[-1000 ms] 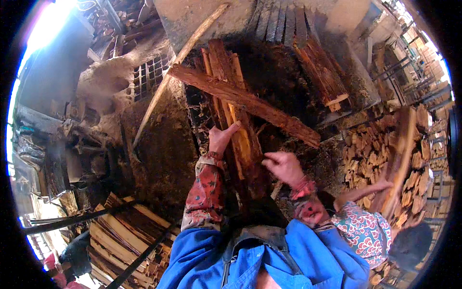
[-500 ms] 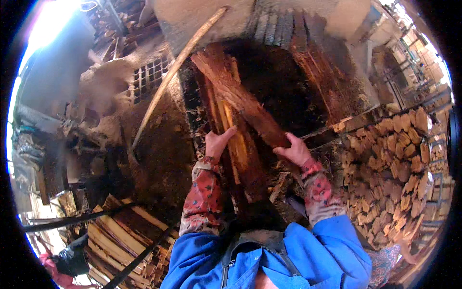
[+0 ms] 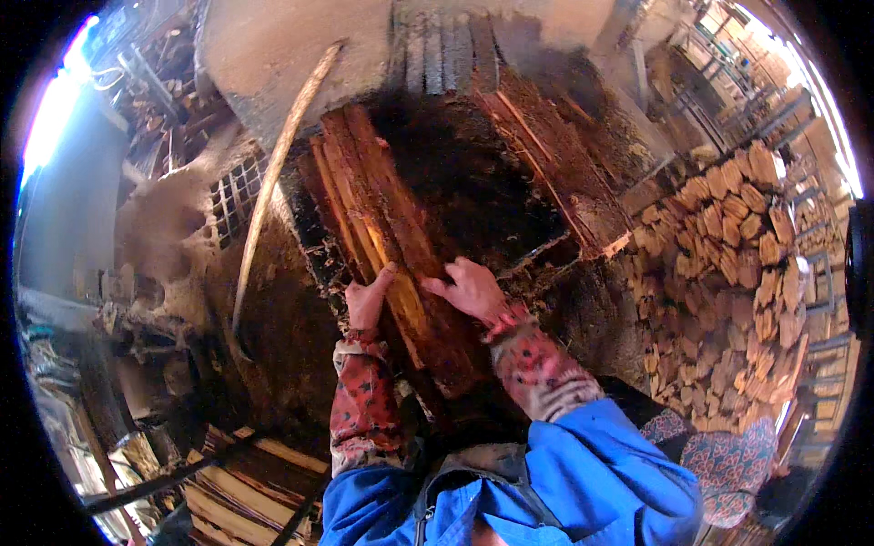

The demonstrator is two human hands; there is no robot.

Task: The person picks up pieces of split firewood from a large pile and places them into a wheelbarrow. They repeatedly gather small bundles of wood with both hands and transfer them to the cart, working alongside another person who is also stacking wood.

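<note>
Several long split planks of reddish wood (image 3: 382, 227) lie side by side, sloping into a dark sooty opening (image 3: 473, 173). My left hand (image 3: 367, 300) rests flat on the left side of the planks, fingers together. My right hand (image 3: 472, 289) lies on top of the nearest plank with fingers spread. Both press on the wood near its lower end. My sleeves are red patterned over a blue top.
A long pale pole (image 3: 273, 182) leans at the left of the opening. More planks (image 3: 555, 173) line its right side. A tall stack of cut firewood (image 3: 728, 291) stands at the right. Flat boards (image 3: 246, 482) lie at the lower left, beside a metal grate (image 3: 232, 196).
The plank that lay crosswise, then was held at an angle by both hands, now lies in line with the others in the opening. Both hands have come down onto the stack.
</note>
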